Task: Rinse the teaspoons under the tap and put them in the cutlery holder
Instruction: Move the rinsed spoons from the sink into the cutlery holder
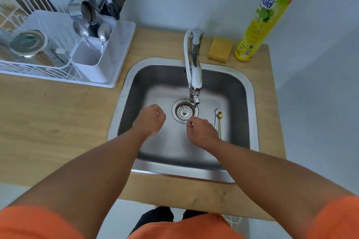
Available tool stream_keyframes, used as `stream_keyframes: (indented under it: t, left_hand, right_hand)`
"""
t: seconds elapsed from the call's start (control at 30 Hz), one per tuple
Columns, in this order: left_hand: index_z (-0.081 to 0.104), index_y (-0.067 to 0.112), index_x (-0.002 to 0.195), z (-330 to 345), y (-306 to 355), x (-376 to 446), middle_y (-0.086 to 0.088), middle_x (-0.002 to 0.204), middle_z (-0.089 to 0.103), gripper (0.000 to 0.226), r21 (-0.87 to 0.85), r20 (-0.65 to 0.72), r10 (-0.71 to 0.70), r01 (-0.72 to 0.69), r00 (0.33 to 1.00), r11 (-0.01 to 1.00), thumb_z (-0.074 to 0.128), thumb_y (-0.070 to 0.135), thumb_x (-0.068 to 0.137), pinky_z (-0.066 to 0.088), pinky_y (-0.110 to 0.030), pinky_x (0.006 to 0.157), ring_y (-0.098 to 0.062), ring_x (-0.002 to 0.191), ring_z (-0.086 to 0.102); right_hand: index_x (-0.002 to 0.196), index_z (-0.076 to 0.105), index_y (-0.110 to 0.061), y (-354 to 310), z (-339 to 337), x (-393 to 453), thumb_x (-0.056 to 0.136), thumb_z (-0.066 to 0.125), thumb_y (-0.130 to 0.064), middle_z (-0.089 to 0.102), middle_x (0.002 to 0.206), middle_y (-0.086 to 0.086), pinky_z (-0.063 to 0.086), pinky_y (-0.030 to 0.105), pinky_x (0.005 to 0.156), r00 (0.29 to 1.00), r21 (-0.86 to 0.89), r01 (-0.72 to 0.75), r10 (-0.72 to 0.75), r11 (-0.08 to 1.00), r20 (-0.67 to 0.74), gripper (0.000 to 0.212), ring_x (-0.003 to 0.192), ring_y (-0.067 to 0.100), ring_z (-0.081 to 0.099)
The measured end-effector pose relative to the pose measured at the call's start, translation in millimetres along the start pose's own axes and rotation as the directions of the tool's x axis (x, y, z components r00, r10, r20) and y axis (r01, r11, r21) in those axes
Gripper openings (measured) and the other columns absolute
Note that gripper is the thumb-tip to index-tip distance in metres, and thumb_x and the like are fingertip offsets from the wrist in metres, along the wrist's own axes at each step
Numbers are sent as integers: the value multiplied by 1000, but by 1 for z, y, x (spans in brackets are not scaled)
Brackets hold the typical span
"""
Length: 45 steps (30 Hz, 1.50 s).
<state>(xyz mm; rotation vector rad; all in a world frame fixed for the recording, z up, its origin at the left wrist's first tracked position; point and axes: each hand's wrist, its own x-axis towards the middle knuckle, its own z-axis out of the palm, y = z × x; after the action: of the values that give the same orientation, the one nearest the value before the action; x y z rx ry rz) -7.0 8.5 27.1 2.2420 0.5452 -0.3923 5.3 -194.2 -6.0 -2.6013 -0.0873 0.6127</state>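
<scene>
Two teaspoons lie side by side on the bottom of the steel sink point(250, 103), right of the drain: a silver teaspoon point(215, 117) and a gold teaspoon point(220, 120). My right hand point(202, 131) hovers just left of them with its fingers curled downward, and its wrist covers their lower handles. I cannot see whether it pinches anything. My left hand point(152, 120) hangs over the sink left of the drain, fingers loosely curled, with nothing visible in it. The tap point(195, 75) reaches over the drain. The white cutlery holder point(118, 44) stands on the counter at back left with several utensils in it.
A white dish rack point(38, 70) with pots adjoins the cutlery holder. Behind the sink sit a yellow sponge point(220, 48) and a tall yellow-green dish soap bottle point(260, 23). The drain strainer point(184, 112) lies between my hands. Wooden counter surrounds the sink.
</scene>
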Motion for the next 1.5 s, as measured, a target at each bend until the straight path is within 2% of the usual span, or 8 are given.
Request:
stream_keyframes:
  t: [0.4, 0.5, 0.8, 1.0, 1.1, 1.2, 1.33, 1.5]
  left_hand:
    - [65, 24, 87, 96, 45, 4, -5, 93, 74, 10, 17, 228, 29, -34, 973, 999, 58, 31, 89, 65, -52, 77, -32, 83, 74]
    - [65, 24, 86, 115, 55, 9, -4, 88, 72, 8, 34, 250, 61, -71, 966, 997, 62, 31, 90, 64, -50, 76, -28, 81, 72]
    - [73, 11, 79, 149, 74, 29, -4, 77, 74, 17, 48, 266, 125, -143, 956, 989, 70, 23, 91, 60, -40, 76, -25, 76, 71]
    - [49, 17, 51, 159, 85, 42, -2, 52, 50, 42, 90, 272, 106, -135, 956, 987, 69, 21, 87, 43, -30, 59, -28, 55, 49]
    - [50, 15, 52, 162, 93, 46, -13, 59, 56, 43, 110, 278, 78, -113, 957, 988, 71, 26, 88, 49, -36, 63, -44, 68, 62]
    - [57, 14, 59, 165, 99, 49, -20, 79, 71, 37, 155, 277, 60, -106, 959, 982, 74, 35, 85, 58, -41, 73, -39, 85, 72]
    - [62, 12, 74, 171, 100, 51, -20, 92, 74, 35, 234, 271, 44, -110, 962, 966, 75, 43, 82, 56, -40, 73, -38, 89, 72]
    - [61, 10, 79, 175, 100, 51, -15, 90, 71, 37, 295, 233, 44, -113, 972, 949, 76, 44, 82, 51, -36, 68, -35, 85, 69]
  right_hand:
    - [108, 65, -9, 55, -30, -3, 101, 45, -17, 70, 111, 17, 45, 29, 76, 962, 166, -246, 262, 955, -83, 23, 103, 36, 64]
    - [113, 65, -5, 58, -33, -2, 101, 47, -16, 68, 115, 18, 54, 34, 84, 938, 235, -305, 334, 923, -93, 24, 105, 37, 66]
    - [125, 61, -6, 64, -36, 2, 98, 55, -10, 65, 126, 16, 55, 34, 84, 882, 290, -447, 471, 846, -14, 29, 111, 34, 66]
    - [118, 66, -5, 69, -31, 7, 97, 56, -10, 69, 120, 17, 55, 33, 78, 861, 254, -492, 508, 833, 2, 24, 107, 35, 69]
    - [114, 68, -5, 69, -28, 10, 96, 57, -8, 71, 117, 17, 51, 30, 73, 857, 249, -502, 515, 828, 15, 22, 105, 36, 70]
    - [115, 68, -4, 71, -25, 12, 95, 57, -7, 71, 119, 18, 50, 30, 74, 853, 254, -511, 522, 821, 28, 23, 107, 36, 70]
    - [116, 68, -6, 75, -23, 14, 96, 58, -9, 70, 121, 17, 51, 32, 76, 846, 256, -519, 533, 816, 15, 23, 109, 37, 70]
    - [114, 67, -5, 78, -20, 16, 96, 57, -6, 70, 120, 18, 52, 33, 74, 848, 226, -518, 530, 825, 10, 20, 108, 37, 70]
